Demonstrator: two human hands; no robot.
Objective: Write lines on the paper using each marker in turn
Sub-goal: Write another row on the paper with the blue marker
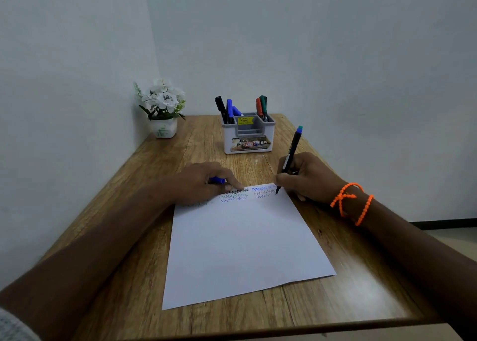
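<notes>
A white sheet of paper (245,242) lies on the wooden table (134,284), with zigzag lines in black, green, blue and brown along its far edge. My right hand (307,178) grips a black marker (290,157) with a teal end, its tip touching the paper at the far right corner. My left hand (204,183) rests on the paper's far left corner, fingers curled around a blue marker cap (218,180). A grey and white holder (247,134) at the back of the table carries black, blue, red and green markers (229,109).
A small white pot of white artificial flowers (163,108) stands in the back left corner against the walls. Orange bead bracelets (352,202) circle my right wrist. The table's right edge runs close behind my right hand.
</notes>
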